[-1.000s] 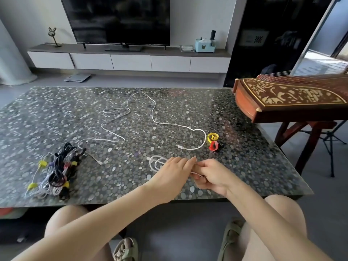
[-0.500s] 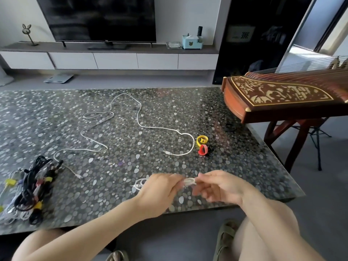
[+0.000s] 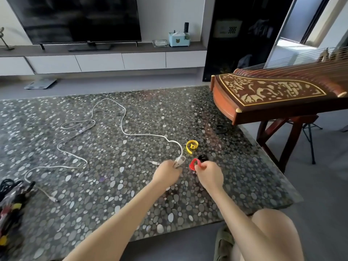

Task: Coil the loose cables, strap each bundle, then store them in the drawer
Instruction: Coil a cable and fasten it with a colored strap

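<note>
My left hand [image 3: 167, 171] grips a small coiled white cable [image 3: 179, 160] just above the pebble-patterned table [image 3: 105, 181]. Right beside it, my right hand [image 3: 208, 175] pinches a red strap [image 3: 193, 164]. A yellow strap [image 3: 192, 146] and a black strap [image 3: 203, 157] lie on the table just beyond my hands. A long loose white cable [image 3: 105, 129] snakes across the table's middle, one plug lying near my left hand. At the left edge lies a pile of strapped cable bundles [image 3: 10, 202].
A wooden zither [image 3: 278, 95] on a stand overhangs the table's right far corner. Beyond the table stand a low TV cabinet with white drawers [image 3: 120, 61], a television and a blue box. My knees and a sandal show below the table's near edge.
Both hands moved forward from the table's near edge to the straps. The left hand carried the coiled white cable along; the right hand let go of it and took the red strap.
</note>
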The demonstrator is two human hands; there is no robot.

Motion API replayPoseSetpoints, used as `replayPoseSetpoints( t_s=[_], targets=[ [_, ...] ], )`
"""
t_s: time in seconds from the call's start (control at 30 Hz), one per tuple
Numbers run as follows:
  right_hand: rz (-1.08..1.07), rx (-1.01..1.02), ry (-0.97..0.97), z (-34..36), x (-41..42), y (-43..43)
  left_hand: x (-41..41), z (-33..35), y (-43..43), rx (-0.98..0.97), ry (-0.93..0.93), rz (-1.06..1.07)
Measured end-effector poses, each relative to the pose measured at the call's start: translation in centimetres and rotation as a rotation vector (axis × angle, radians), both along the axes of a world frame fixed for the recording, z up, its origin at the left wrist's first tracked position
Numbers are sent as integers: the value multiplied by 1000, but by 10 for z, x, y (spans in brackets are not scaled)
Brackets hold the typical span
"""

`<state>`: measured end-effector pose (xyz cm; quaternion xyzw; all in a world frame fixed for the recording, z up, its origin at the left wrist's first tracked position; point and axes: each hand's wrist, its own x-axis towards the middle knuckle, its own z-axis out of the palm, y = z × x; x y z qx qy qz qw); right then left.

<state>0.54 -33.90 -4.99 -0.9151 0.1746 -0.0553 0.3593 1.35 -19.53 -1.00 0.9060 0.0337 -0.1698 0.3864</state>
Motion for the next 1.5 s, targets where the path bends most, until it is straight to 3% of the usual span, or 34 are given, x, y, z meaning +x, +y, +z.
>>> replayPoseSetpoints(
  t_s=[0.1, 0.27, 0.33, 0.47, 0.63, 0.8, 0.87, 1.0, 1.13, 1.2, 1.3, 1.4, 1.5],
  targets=[
    [25, 186, 100, -3, -18, -20, 20, -1, 15, -109, -7, 164],
    [78, 861, 195, 17, -28, -46, 30, 1, 24, -246, -67, 338],
    [155, 1016, 200, 25, -31, -48, 17, 3, 18, -350, 5, 242],
    [254, 1134, 205, 30, -48, -34, -18, -2, 7, -508, 249, -113],
    [233, 1186, 149, 36, -61, -24, -38, 1, 10, -620, 198, -128],
    [241, 1631, 241, 57, -68, -16, -49, 21, 22, -841, 295, -167],
    [289, 1496, 302, 64, -69, -12, -51, 28, 28, -848, 288, -102],
    [434, 993, 256, 80, -74, -7, -59, 42, 51, -767, 218, -56],
    [638, 509, 239, 101, -80, 6, -76, 55, 68, -410, 37, -175],
    [666, 529, 267, 108, -82, 17, -82, 60, 72, -281, -72, -221],
    [680, 739, 325, 111, -84, 32, -90, 68, 81, -242, -163, -214],
    [681, 738, 321, 110, -91, 44, -97, 73, 93, -298, -164, -188],
    [488, 675, 145, 114, -94, 49, -104, 73, 105, -447, -76, -130]
  ],
)
